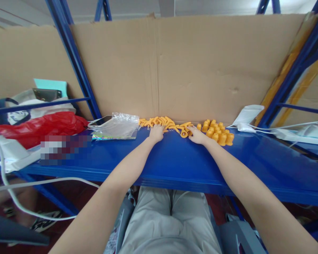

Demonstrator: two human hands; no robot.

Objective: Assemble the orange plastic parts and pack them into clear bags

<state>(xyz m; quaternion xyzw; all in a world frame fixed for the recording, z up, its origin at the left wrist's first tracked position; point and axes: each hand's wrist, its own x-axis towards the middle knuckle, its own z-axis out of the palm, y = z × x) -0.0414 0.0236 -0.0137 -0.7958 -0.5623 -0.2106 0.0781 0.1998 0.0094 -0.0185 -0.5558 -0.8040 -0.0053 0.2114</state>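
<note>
Now both arms stretch straight out, palms down on the blue shelf (175,158). The left hand (156,134) and right hand (197,136) touch the orange pieces (165,123) by the cardboard; fingers half-curled, grasp unclear. A clear bag (116,127) lies flat just left, its contents indistinct.

A red bag (42,127), a phone (102,121) and clear plastic bags (119,125) lie on the blue shelf (175,165).
</note>
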